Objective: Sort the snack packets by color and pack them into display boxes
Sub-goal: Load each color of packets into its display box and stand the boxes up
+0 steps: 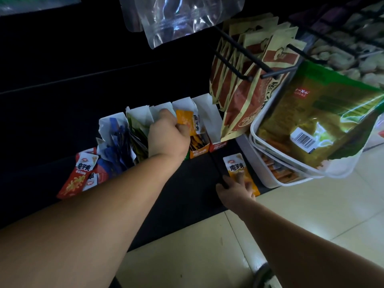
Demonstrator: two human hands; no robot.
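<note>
Several open display boxes stand in a row on a dark shelf: a blue-filled box (113,140), a green-filled box (136,134), an orange box (199,149) and a red box (216,143). My left hand (168,136) grips an orange packet (185,121) over the orange box. My right hand (235,189) rests with its fingers on another orange packet (236,169) lying flat at the shelf's front edge. Red packets (76,177) lie loose at the left of the boxes.
Brown-and-cream bags (245,80) hang on black hooks at upper right. A green bag (315,119) sits in a white basket (268,179) holding orange packets. A clear pouch (178,19) hangs overhead. Pale floor tiles (311,215) lie below the shelf.
</note>
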